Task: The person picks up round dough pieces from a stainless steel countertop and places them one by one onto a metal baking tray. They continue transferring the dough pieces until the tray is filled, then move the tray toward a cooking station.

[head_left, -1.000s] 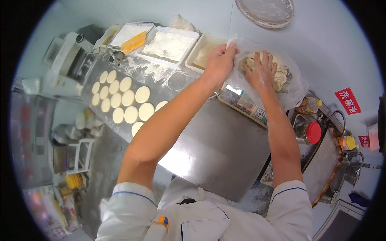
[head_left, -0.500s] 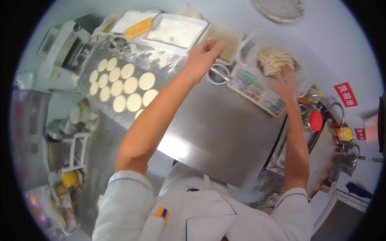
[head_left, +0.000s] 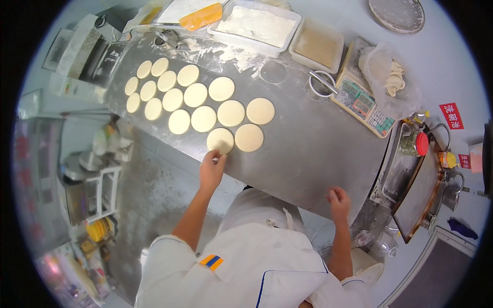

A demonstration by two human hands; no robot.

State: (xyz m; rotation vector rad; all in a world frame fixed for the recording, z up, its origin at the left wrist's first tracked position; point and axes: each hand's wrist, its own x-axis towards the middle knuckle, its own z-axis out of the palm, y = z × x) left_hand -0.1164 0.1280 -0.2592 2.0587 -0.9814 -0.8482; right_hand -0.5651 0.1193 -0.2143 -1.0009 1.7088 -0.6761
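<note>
Several flat round dough discs (head_left: 203,119) lie in rows on the steel table (head_left: 298,154). My left hand (head_left: 211,172) is at the table's near edge, its fingertips pinched together beside the nearest disc (head_left: 221,140). A small pale bit shows at those fingertips, too small to name. Farther right, my right hand (head_left: 339,204) hovers by the table's front edge with curled fingers; whatever may be inside is hidden. A clear plastic bag with a lump of dough (head_left: 394,82) rests at the back right, away from both hands.
Along the back are a tub of white flour (head_left: 257,25), a tan-filled tub (head_left: 316,47) and an orange scraper (head_left: 200,17). A scale (head_left: 362,105) and a white ring-shaped container with a handle (head_left: 321,84) stand right; a red-lidded jar (head_left: 415,143) sits near a tray.
Both hands have drawn back toward me: the left from near the tubs to the nearest disc, the right from the dough bag to the front edge. The view has shifted too.
</note>
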